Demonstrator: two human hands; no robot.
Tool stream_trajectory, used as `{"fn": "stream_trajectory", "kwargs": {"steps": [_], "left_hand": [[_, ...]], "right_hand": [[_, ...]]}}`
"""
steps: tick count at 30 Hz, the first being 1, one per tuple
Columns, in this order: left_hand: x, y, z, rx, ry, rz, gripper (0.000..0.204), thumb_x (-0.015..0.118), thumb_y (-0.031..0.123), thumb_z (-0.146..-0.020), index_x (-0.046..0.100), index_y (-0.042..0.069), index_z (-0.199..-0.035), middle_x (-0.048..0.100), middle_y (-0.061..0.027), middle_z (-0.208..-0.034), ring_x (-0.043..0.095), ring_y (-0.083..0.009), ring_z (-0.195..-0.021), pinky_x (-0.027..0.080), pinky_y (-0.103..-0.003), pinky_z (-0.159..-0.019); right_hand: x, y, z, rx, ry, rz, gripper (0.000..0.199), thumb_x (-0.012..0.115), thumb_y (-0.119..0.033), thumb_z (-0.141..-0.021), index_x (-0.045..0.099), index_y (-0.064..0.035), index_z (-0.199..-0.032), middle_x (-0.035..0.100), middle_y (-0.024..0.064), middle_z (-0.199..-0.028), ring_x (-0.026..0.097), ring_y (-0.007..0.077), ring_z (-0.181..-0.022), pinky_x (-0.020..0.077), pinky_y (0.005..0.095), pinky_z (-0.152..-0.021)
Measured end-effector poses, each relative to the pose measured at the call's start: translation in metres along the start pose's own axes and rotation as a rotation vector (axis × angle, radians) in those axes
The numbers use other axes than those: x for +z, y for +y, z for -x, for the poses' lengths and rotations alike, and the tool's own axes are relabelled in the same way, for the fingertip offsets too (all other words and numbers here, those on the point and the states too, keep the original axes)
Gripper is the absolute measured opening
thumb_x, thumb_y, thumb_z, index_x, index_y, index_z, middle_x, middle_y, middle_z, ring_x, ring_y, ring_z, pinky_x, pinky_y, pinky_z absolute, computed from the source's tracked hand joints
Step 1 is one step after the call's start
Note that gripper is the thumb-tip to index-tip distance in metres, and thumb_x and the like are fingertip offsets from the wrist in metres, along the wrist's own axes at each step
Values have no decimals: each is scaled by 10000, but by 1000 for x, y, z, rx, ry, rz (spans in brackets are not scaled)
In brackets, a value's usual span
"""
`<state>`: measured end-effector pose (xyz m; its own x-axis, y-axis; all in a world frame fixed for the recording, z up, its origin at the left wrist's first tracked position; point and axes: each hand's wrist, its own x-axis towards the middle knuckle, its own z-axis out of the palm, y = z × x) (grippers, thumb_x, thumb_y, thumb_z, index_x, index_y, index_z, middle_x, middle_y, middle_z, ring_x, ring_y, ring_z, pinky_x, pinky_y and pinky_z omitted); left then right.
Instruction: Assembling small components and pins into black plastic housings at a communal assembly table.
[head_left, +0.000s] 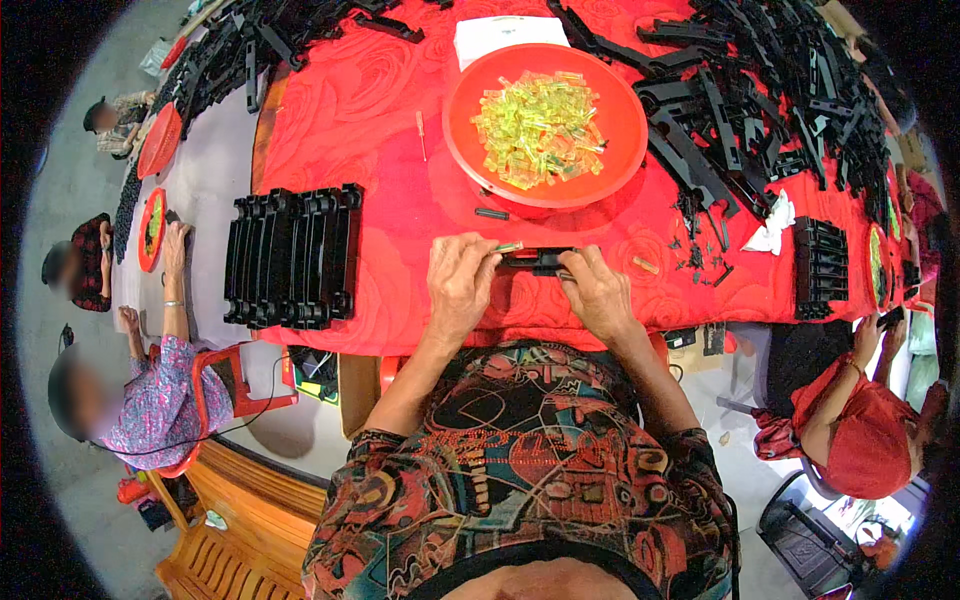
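Note:
In front of my chest, a short black plastic part (540, 259) spans the gap between my two hands. My left hand (460, 282) is closed, pinching a small yellow-green see-through piece (508, 247) at the part's left end. At the other end, my right hand (598, 292) is closed with thumb and fingers on the black part. Just beyond them stands a red round basin (458, 152), heaped with similar yellow-green pieces (540, 125). A small black strip (492, 213) lies between the basin and my hands.
Long black plastic parts (293, 258) stand in rows at left; another row (820, 268) is at right. A large pile of black parts (720, 110) covers the far right of the red tablecloth (370, 120). A screwdriver (421, 135) and crumpled white tissue (772, 225) lie there. Co-workers sit either side.

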<state>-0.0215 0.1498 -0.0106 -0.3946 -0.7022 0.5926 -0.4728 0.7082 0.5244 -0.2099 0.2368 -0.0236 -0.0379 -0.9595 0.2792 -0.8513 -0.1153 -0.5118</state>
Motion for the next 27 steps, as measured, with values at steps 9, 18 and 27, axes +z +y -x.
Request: {"fn": "stream_trajectory", "kwargs": {"steps": [9, 18, 27], "left_hand": [[5, 1, -4, 66, -207, -36, 181, 689, 47, -676, 622, 57, -845, 543, -60, -835, 497, -251, -807, 379, -376, -683], [13, -6, -21, -189, -433, -43, 92, 679, 125, -686, 624, 85, -747, 581, -92, -708, 556, -299, -727, 404, -433, -626], [17, 4, -44, -335, -541, -185, 197, 736, 166, -659, 598, 43, -728, 612, -129, -695, 603, -312, -727, 457, -418, -647]], "right_hand": [[-5, -9, 2, 15, 147, -163, 205, 638, -9, -753, 575, -46, -945, 536, 110, -776, 610, 269, -676, 491, 360, -533], [-6, -9, -13, 79, 112, -151, 148, 627, -34, -771, 596, -45, -916, 551, 115, -784, 606, 273, -675, 491, 363, -561], [1, -13, -9, 197, -2, -106, 145, 600, -106, -807, 589, -52, -941, 603, 134, -817, 620, 304, -722, 485, 398, -586]]}}
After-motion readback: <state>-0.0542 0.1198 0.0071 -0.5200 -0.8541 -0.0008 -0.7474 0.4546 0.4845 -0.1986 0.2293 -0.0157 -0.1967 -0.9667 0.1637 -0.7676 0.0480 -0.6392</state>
